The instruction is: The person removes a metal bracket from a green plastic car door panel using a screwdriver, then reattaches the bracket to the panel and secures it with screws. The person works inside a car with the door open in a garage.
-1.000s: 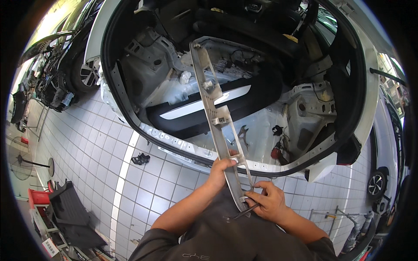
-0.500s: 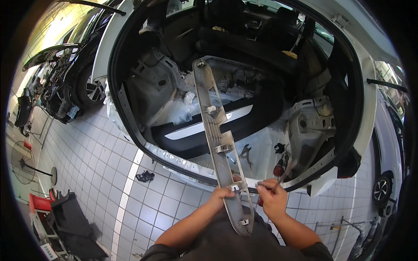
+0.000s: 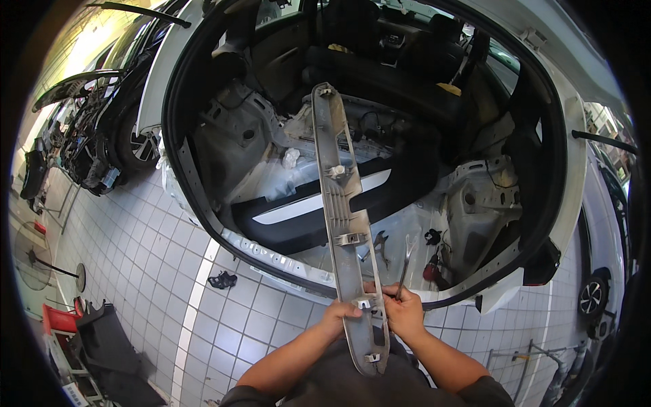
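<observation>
A long, narrow grey trim panel (image 3: 344, 264), its ribbed inner side showing, stands lengthwise in front of me and reaches into the car's open boot. My left hand (image 3: 340, 317) is closed around its lower part, the thumb pressing the inner face beside a metal clip (image 3: 364, 304). More clips sit along the panel. Close against its right edge, my right hand (image 3: 405, 315) is closed on a slim metal pry tool (image 3: 405, 268) with a forked tip that points up and away. The tool's handle is hidden in my fingers.
Inside the stripped boot lie a black panel with a white strip (image 3: 291, 211), pliers (image 3: 382, 249) and a red-handled tool (image 3: 432, 270). A black part (image 3: 222, 279) rests on the tiled floor. A fan (image 3: 37, 261) stands left; a silver car (image 3: 603, 224) is right.
My right hand has moved left toward the panel and turned the pry tool more upright, its fork now pointing up. The panel has swung slightly and now stands more upright.
</observation>
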Tool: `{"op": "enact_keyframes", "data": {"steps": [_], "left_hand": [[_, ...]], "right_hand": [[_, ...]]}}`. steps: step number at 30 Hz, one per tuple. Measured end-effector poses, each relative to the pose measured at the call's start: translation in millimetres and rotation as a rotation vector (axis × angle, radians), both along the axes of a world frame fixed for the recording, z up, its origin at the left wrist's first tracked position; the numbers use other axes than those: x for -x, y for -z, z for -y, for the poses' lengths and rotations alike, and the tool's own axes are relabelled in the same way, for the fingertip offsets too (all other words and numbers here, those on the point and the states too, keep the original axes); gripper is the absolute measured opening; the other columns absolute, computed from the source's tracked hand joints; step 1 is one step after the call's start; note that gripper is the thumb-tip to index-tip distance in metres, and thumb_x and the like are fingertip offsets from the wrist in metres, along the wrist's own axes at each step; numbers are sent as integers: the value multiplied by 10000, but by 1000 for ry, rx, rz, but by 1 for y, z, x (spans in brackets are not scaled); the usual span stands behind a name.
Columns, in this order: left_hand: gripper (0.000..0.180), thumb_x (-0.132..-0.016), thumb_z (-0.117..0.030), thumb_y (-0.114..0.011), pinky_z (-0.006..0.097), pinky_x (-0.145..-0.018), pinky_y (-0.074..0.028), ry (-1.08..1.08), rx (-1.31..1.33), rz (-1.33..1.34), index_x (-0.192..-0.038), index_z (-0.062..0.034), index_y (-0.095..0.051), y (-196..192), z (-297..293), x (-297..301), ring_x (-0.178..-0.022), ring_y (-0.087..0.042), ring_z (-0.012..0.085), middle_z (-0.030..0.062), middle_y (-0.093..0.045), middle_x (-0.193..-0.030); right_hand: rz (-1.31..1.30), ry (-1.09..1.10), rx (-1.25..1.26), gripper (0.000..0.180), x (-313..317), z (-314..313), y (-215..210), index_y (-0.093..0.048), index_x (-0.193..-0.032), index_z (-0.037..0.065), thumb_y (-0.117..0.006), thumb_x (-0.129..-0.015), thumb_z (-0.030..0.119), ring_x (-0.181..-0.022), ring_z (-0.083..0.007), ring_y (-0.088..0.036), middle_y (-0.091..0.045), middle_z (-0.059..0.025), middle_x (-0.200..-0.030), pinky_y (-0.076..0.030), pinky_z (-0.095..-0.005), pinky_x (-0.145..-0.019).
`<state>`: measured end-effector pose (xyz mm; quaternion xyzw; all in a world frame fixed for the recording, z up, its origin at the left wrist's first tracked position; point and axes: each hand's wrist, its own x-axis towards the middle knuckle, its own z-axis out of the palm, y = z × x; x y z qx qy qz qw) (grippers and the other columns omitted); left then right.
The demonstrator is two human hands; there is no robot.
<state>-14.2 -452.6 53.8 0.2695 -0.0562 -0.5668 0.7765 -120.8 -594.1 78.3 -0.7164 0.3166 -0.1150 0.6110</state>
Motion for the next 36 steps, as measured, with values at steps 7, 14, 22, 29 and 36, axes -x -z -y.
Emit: {"op": "enact_keyframes", "data": {"steps": [7,14,22,29,36], "left_hand": [[699,-643,-188,-661,420,-984,-485,-44,-41,53,-1294,14,-508,5,0,-5,-1076,-621,301,165,-629,-1166],[630,-680,-188,-653,440,-966,-500,-24,-113,29,-1262,4,-506,8,-1,-15,-1052,-619,314,174,-621,-1139],[549,-923,-426,-574,436,-1019,-451,-44,-138,-59,-1267,0,-539,28,-4,-19,-1118,-584,275,144,-616,-1194],[949,-942,-725,-297,449,-1107,-391,-77,63,-362,-1401,101,-388,30,-45,-35,-1304,-493,346,248,-486,-1384],[926,-964,-688,-256,505,-1175,-296,-65,138,-444,-1397,119,-396,25,-80,-17,-1372,-404,427,313,-429,-1441]], "right_hand": [[60,31,-294,447,18,1,-23,-556,-1346,-12,-653,-973,215,-624,-50,-522,-607,-22,-908,-412,-210,-476],[-14,-384,37,477,60,-12,-15,-645,-1245,13,-797,-836,206,-709,-51,-522,-656,-25,-903,-461,-244,-644],[-198,-123,-106,327,36,-47,-26,-671,-1191,-29,-628,-934,168,-897,-114,-624,-708,-59,-956,-505,-278,-825],[-96,25,-238,314,69,-1,-27,-680,-1160,-51,-631,-889,101,-810,-96,-609,-690,-37,-890,-482,-239,-760],[-323,56,-164,318,156,-6,-26,-671,-1150,-75,-598,-878,73,-754,-84,-568,-644,0,-833,-470,-237,-717]]}}
